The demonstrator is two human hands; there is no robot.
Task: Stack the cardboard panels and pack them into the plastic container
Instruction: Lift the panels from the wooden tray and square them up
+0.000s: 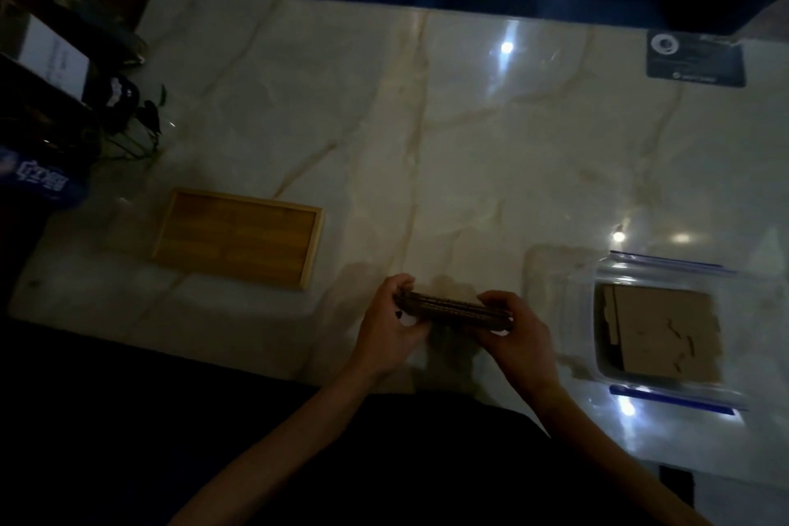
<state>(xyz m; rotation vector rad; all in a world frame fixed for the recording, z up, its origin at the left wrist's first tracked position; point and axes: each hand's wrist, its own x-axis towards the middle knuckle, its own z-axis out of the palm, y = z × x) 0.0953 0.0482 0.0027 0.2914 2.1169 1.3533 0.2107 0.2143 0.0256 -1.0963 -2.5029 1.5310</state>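
Note:
A stack of brown cardboard panels (452, 308) stands on edge near the table's front edge, held between both hands. My left hand (390, 331) grips its left end with curled fingers. My right hand (510, 333) grips its right end. To the right lies a clear plastic container (670, 269) with blue strips along its far and near edges. Inside the container lie flat cardboard panels (666, 331).
A shallow wooden tray (237, 238) sits left of the hands on the marble table (427, 141). A dark card (696, 58) lies at the far right. Boxes, a blue package (40, 179) and a small plant (141, 120) crowd the left edge. The scene is dim.

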